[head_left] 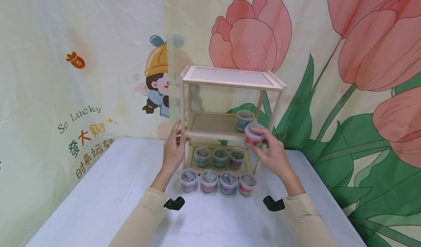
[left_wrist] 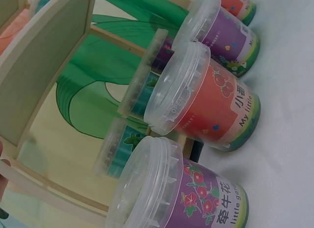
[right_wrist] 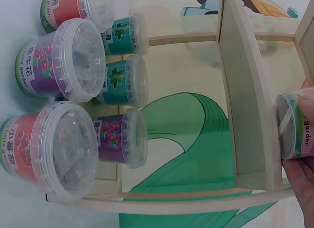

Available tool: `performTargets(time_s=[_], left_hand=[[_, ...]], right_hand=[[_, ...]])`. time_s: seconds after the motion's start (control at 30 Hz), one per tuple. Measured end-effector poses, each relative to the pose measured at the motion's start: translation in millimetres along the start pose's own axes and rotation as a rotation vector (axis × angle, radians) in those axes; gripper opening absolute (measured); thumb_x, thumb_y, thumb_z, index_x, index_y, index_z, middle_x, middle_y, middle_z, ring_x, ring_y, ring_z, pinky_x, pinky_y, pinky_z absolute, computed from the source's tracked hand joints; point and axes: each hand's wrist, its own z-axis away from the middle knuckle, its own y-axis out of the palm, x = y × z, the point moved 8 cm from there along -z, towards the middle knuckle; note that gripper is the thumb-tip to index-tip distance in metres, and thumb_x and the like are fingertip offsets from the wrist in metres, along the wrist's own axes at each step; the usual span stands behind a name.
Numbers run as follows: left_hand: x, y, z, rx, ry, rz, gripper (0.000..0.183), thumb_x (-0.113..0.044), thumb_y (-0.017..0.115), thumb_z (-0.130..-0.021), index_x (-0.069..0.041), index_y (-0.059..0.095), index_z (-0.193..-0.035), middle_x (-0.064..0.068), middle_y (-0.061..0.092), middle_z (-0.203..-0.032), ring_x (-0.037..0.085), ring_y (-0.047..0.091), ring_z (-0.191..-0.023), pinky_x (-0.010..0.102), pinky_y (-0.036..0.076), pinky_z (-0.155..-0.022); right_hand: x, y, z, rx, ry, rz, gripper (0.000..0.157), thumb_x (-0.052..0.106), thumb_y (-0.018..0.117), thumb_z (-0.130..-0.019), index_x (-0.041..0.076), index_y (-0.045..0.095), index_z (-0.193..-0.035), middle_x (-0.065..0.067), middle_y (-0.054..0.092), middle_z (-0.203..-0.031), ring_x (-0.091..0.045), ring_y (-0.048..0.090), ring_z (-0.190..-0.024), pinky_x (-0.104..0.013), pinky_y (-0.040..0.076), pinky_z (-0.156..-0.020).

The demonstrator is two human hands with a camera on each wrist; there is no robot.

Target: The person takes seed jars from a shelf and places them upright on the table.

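My right hand (head_left: 274, 154) grips a lidded plastic tub with a red label (head_left: 253, 139), at the front right edge of the middle shelf. In the right wrist view, the base of this tub (right_wrist: 289, 127) faces the wooden shelf board, and fingers lie along its side. A teal-labelled tub (head_left: 245, 120) stands just behind it on the middle shelf. My left hand (head_left: 173, 148) holds the left post of the wooden shelf rack (head_left: 218, 134), thumb in front, at middle-shelf height.
Two teal tubs (head_left: 220, 157) and a purple one (head_left: 236, 159) stand on the bottom shelf. Along the rack's front, a row of several red and purple tubs (head_left: 209, 181) sits on the white-covered table (head_left: 131, 192). A printed cloth (head_left: 115, 49) hangs behind the rack.
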Motion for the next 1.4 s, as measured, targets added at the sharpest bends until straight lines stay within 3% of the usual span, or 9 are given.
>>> performTargets(time_s=[0.33,0.43,0.53,0.6,0.8,1.0,1.4], left_hand=[[-2.0,-0.7,-0.8,-0.001,-0.004,-0.005,0.058,-0.025,0.056,-0.112,-0.035,0.036,-0.166,0.016,0.068,-0.135,0.036,0.075,-0.104,0.055,0.060,-0.092],[-1.1,-0.3,-0.8,0.000,-0.004,-0.009,0.058,-0.025,0.056,-0.112,-0.035,0.036,-0.165,0.015,0.068,-0.135,0.032,0.075,-0.103,0.054,0.060,-0.091],[-1.2,-0.4,-0.9,-0.006,0.006,-0.013,0.057,-0.024,0.056,-0.112,-0.034,0.037,-0.165,0.014,0.068,-0.135,0.031,0.075,-0.102,0.054,0.061,-0.090],[-1.5,-0.6,-1.1,-0.010,0.014,-0.015,0.057,-0.024,0.056,-0.112,-0.033,0.037,-0.165,0.014,0.069,-0.136,0.032,0.076,-0.101,0.054,0.061,-0.089],[-1.3,-0.5,-1.1,-0.007,0.011,-0.013,0.057,-0.023,0.056,-0.112,-0.032,0.037,-0.166,0.015,0.069,-0.136,0.036,0.075,-0.103,0.054,0.060,-0.091],[-3.3,-1.4,-2.0,-0.003,0.004,-0.013,0.057,-0.024,0.055,-0.112,-0.033,0.036,-0.166,0.016,0.068,-0.135,0.033,0.075,-0.103,0.054,0.060,-0.092],[-1.8,-0.7,-1.7,0.007,-0.014,-0.019,0.059,-0.024,0.056,-0.112,-0.034,0.035,-0.166,0.017,0.066,-0.136,0.039,0.074,-0.107,0.055,0.060,-0.092]], right_hand=[[-1,-9.6,6,-0.005,0.013,0.032,0.060,-0.004,0.082,-0.090,0.008,0.058,-0.143,-0.019,0.065,-0.136,-0.037,0.069,-0.116,-0.058,0.059,-0.094],[-2,-15.0,10,-0.026,0.014,0.075,0.060,-0.003,0.083,-0.089,0.009,0.059,-0.142,-0.018,0.066,-0.135,-0.034,0.069,-0.114,-0.039,0.061,-0.094],[-2,-19.9,14,-0.046,0.011,0.090,0.060,-0.002,0.084,-0.088,0.009,0.060,-0.142,-0.018,0.067,-0.135,-0.033,0.069,-0.113,-0.015,0.052,-0.093],[-2,-22.4,17,-0.052,0.012,0.086,0.059,-0.002,0.084,-0.088,0.008,0.061,-0.142,-0.019,0.066,-0.135,-0.034,0.069,-0.114,-0.008,0.046,-0.093],[-10,-26.1,30,-0.030,0.054,0.091,0.061,-0.005,0.084,-0.087,0.008,0.060,-0.142,-0.021,0.065,-0.136,-0.037,0.067,-0.116,-0.026,0.056,-0.099],[-22,-28.1,47,-0.019,0.092,0.075,0.062,-0.008,0.083,-0.087,0.005,0.058,-0.142,-0.022,0.064,-0.135,-0.039,0.066,-0.116,-0.004,0.041,-0.096],[-51,-18.7,83,0.011,0.200,0.044,0.059,-0.009,0.084,-0.085,0.006,0.060,-0.138,-0.019,0.066,-0.133,-0.036,0.066,-0.115,-0.004,0.041,-0.096]])
